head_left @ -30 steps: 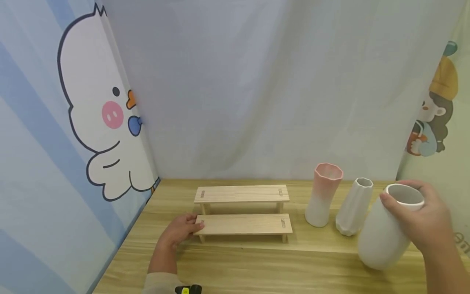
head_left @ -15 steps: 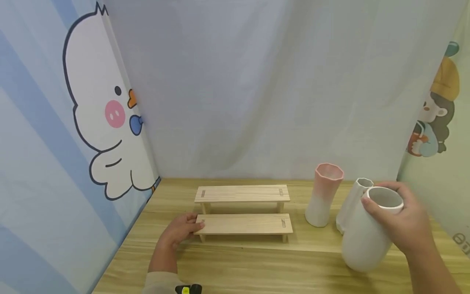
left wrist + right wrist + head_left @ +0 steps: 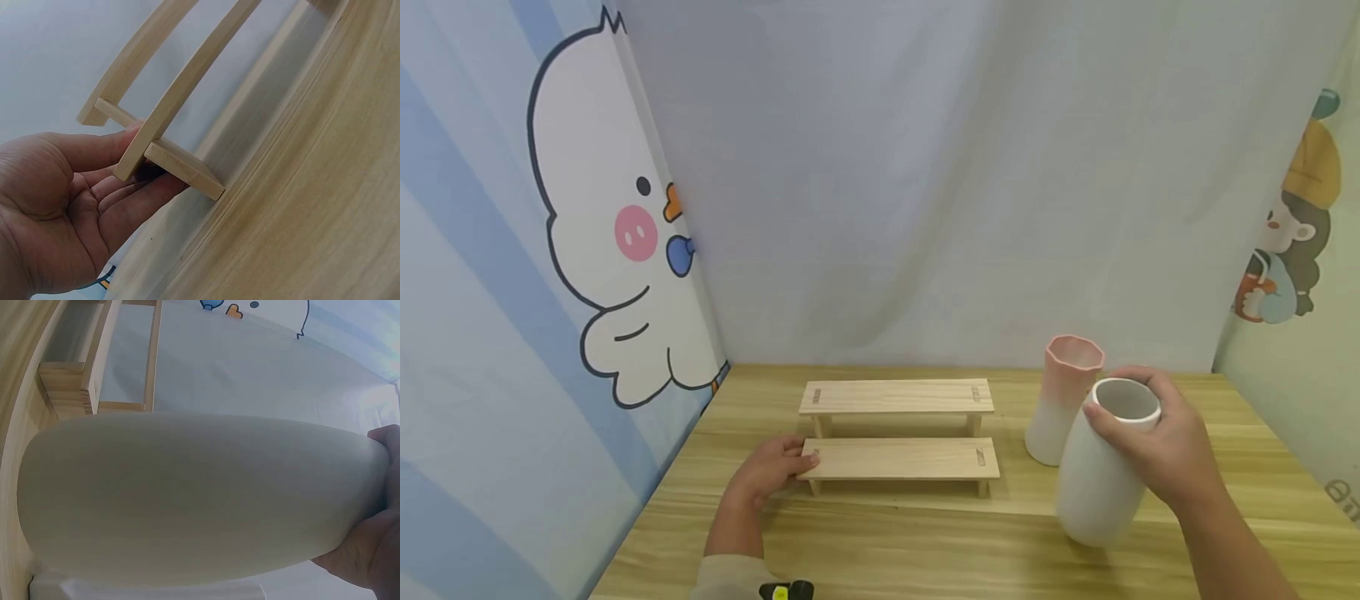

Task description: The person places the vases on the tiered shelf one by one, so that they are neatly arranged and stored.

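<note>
My right hand [image 3: 1172, 450] grips a smooth white vase [image 3: 1097, 483] near its rim, thumb on the near side. The vase leans, and I cannot tell whether its base touches the table. It fills most of the right wrist view [image 3: 200, 500]. On the left, my left hand [image 3: 771, 468] pinches the end of the front board of a two-step wooden shelf [image 3: 898, 458]; in the left wrist view the fingers [image 3: 140, 209] reach under that board [image 3: 187, 81]. A pink-and-white vase [image 3: 1060, 408] stands behind the held vase, partly covered by it.
The rear board [image 3: 895, 396] of the shelf sits higher, near the grey curtain [image 3: 925, 208]. Cartoon-printed cloth [image 3: 602, 192] hangs on the left, with another printed sheet [image 3: 1300, 350] on the right. The wooden table [image 3: 865, 542] extends in front of the shelf.
My right hand has carried the white vase left, toward the shelf, and it now hides the slim ribbed white vase. My left hand has stayed on the front board.
</note>
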{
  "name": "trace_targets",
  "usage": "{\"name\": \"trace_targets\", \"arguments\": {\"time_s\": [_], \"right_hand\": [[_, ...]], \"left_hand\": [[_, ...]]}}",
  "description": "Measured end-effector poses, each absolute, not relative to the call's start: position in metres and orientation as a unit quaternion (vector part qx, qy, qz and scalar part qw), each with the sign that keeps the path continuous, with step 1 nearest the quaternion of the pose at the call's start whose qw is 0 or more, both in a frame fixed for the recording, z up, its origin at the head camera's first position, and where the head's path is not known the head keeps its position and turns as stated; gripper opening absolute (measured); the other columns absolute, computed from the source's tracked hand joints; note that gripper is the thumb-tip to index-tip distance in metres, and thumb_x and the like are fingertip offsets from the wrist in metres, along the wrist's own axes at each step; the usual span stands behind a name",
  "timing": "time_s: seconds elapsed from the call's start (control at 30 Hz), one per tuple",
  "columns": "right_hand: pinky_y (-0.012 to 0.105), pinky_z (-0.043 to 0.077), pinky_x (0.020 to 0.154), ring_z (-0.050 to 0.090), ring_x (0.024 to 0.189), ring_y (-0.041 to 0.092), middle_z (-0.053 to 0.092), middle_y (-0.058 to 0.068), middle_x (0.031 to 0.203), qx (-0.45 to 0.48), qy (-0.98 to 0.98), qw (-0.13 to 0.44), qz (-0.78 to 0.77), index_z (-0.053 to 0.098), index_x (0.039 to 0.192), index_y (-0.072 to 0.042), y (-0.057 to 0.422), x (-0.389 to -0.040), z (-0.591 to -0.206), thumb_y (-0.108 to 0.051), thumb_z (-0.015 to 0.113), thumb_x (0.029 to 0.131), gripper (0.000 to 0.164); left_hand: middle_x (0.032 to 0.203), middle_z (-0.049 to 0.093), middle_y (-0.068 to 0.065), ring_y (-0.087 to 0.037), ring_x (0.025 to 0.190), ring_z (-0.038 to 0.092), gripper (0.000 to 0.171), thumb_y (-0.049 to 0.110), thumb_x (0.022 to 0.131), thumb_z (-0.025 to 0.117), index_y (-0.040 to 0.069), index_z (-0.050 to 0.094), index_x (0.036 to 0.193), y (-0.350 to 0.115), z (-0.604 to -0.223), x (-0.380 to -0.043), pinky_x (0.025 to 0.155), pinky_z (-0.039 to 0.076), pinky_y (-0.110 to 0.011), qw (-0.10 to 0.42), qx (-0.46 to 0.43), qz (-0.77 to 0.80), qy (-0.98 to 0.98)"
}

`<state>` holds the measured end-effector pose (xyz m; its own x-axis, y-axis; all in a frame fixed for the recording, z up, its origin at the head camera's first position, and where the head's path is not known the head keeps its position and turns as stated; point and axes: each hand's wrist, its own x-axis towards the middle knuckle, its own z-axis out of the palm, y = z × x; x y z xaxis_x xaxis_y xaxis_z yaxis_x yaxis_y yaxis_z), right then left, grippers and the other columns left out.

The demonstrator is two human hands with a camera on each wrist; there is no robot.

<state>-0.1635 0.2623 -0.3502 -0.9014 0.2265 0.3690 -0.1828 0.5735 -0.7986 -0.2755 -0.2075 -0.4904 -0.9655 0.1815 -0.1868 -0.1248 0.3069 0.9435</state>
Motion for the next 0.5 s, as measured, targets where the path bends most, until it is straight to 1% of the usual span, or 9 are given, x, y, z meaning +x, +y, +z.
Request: {"name": "trace_targets", "arguments": {"time_s": [0.2,0.4,0.5], "right_hand": [[0.027,0.053,0.064,0.059,0.083,0.005,0.056,-0.009,0.103,0.005,-0.856,0.217,0.47,0.056,0.121,-0.014,0.25,-0.171,-0.352,-0.026,0.077,0.085,0.043],[0.029,0.054,0.064,0.062,0.081,0.009,0.058,-0.001,0.105,0.02,-0.852,0.209,0.479,0.057,0.122,-0.014,0.239,-0.178,-0.353,-0.024,0.077,0.085,0.044],[0.027,0.054,0.065,0.062,0.081,0.008,0.06,-0.002,0.104,0.037,-0.848,0.215,0.482,0.058,0.12,-0.013,0.233,-0.181,-0.352,-0.023,0.078,0.085,0.042]], "left_hand": [[0.141,0.052,-0.025,-0.037,0.125,0.055,0.066,0.021,0.093,0.069,-0.007,0.04,0.145,-0.206,-0.491,-0.275,0.098,0.051,-0.05,0.127,0.016,0.582,0.803],[0.143,0.05,-0.026,-0.038,0.127,0.054,0.068,0.02,0.093,0.069,-0.008,0.037,0.146,-0.206,-0.491,-0.275,0.098,0.051,-0.049,0.127,0.016,0.581,0.804],[0.143,0.049,-0.027,-0.038,0.127,0.054,0.068,0.02,0.094,0.068,-0.009,0.036,0.146,-0.207,-0.491,-0.275,0.098,0.051,-0.05,0.127,0.018,0.58,0.804]]}}
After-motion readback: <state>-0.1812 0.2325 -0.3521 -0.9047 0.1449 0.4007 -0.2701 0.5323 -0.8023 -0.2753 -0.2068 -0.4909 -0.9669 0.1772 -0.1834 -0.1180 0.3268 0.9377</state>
